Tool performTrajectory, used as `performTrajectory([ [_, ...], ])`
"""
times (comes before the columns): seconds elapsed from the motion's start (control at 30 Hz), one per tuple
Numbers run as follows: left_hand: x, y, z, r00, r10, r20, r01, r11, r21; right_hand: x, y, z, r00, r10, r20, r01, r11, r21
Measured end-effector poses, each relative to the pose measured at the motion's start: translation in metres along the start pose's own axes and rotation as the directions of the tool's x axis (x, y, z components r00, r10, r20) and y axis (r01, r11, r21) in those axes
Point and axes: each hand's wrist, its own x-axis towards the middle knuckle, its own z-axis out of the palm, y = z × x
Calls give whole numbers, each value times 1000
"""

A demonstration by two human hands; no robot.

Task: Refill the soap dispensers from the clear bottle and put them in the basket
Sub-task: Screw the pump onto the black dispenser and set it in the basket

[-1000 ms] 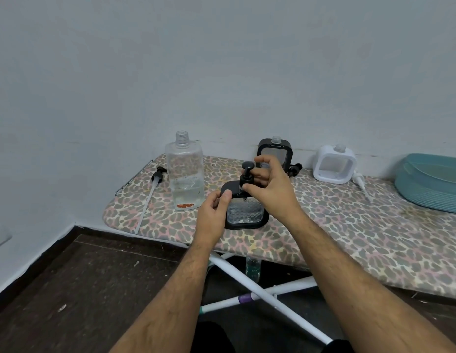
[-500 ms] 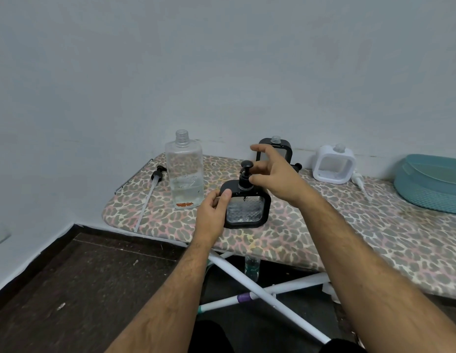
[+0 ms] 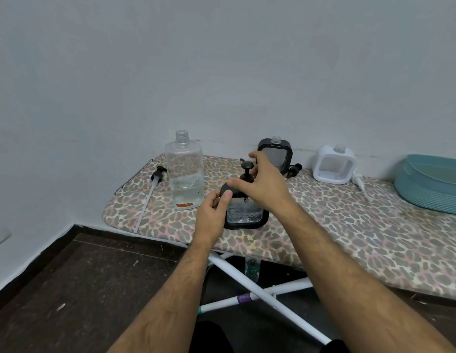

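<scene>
Fingers of the left hand (image 3: 212,212) curl round the upper left corner of the near black dispenser (image 3: 244,212), steadying it upright on the counter (image 3: 349,225), while the right hand (image 3: 262,184) hovers relaxed over the pump (image 3: 246,171), holding nothing. Pump stem and dispenser stand vertical, directly under the right hand, the nearer one for lifting. The basket (image 3: 430,189) lies well off to the right; the clear bottle (image 3: 184,174) stands just left, uncapped.

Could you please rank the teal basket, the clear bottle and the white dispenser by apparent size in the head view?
1. Teal woven basket, although cut off by the frame edge.
2. Clear plastic refill bottle.
3. White square soap dispenser, farther back, so perhaps understated.
</scene>
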Motion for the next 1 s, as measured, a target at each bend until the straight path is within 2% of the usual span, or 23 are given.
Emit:
performTrajectory([
  [0.13, 0, -2, 0, 1000, -4, -1, 4, 1000, 0, 5, 10, -14, 981, 30, 192, -101, 922, 374],
  [0.2, 1, -1, 0, 1000, -8, -4, 8, 1000, 5, 6, 16, -16, 979, 3, 205, -97, 887, 452],
  [0.3, 0, 0, 0, 1000, -8, -5, 8, 1000, -7, 6, 19, -16, 986, 14, 164, -84, 902, 424],
  [0.43, -1, 0, 0, 1000, -2, -4, 2, 1000, 3, -1, 13, -8, 998, 53, -29, -46, 977, 209],
  [0.53, 0, -1, 0, 1000, -5, -6, 5, 1000, 10, -6, 8, 3, 996, 46, -81, -34, 989, 144],
  [0.63, 1, -2, -1, 1000, -11, -2, 11, 1000, 8, -5, 11, 2, 998, 61, -29, -51, 964, 261],
  [0.73, 1, -1, 0, 1000, -9, -3, 9, 1000, 11, -1, 18, -10, 992, 20, 125, -77, 880, 470],
  [0.8, 2, -1, 0, 1000, -13, -4, 13, 1000, 0, 2, 23, -15, 983, -22, 180, -75, 853, 516],
  [0.9, 0, 1, 0, 1000, -15, -5, 15, 1000, -12, 4, 23, -19, 983, -49, 180, -35, 899, 437],
  [1.0, 0, 3, 1, 1000, -14, -14, 14, 1000, -10, 4, 21, -15, 993, -39, 111, 2, 950, 312],
])
